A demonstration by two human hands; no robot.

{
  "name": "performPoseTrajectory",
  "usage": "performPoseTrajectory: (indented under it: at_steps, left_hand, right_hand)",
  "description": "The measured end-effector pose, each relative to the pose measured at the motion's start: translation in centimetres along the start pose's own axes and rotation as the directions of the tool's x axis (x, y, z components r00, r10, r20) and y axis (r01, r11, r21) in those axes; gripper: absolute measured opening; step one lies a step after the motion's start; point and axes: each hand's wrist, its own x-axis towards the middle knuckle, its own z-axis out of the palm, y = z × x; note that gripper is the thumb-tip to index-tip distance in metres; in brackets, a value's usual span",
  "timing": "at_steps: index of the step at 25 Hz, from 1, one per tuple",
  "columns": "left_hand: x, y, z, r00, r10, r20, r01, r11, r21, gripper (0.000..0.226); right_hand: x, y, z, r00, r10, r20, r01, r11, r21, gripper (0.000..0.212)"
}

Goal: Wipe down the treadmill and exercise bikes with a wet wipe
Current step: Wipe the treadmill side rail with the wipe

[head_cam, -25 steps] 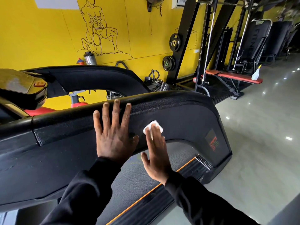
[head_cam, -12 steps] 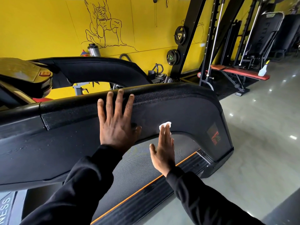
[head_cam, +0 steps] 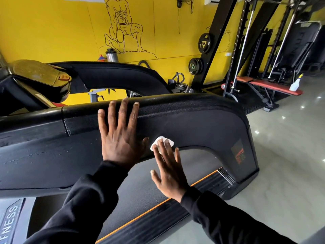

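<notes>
A black treadmill side panel [head_cam: 202,131] with a padded handrail arches across the view. My left hand [head_cam: 121,136] lies flat on the panel, fingers spread and reaching up to the rail. My right hand [head_cam: 168,166] presses a small folded white wet wipe [head_cam: 162,141] against the panel's lower edge with straight fingertips. Most of the wipe shows past the fingers. The grey running belt [head_cam: 146,187] with its orange-edged side rail lies below.
The treadmill console [head_cam: 35,76] sits at the left, a second arched rail [head_cam: 119,74] behind. A yellow wall with a drawing, a weight rack [head_cam: 233,43], a red bench [head_cam: 267,85] holding a spray bottle [head_cam: 296,83] and glossy floor lie to the right.
My right hand has slid the wipe leftward and down along the panel, closer to my left thumb. My left hand stays flat in the same place. The camera has tilted slightly.
</notes>
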Motion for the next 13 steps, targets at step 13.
performPoseTrajectory:
  at_steps: [13]
  left_hand:
    - [-0.1, 0.1, 0.5, 1.000, -0.020, -0.018, 0.020, 1.000, 0.005, 0.105]
  right_hand:
    - [6.6, -0.6, -4.1, 0.878, 0.427, -0.215, -0.326, 0.864, 0.385, 0.072]
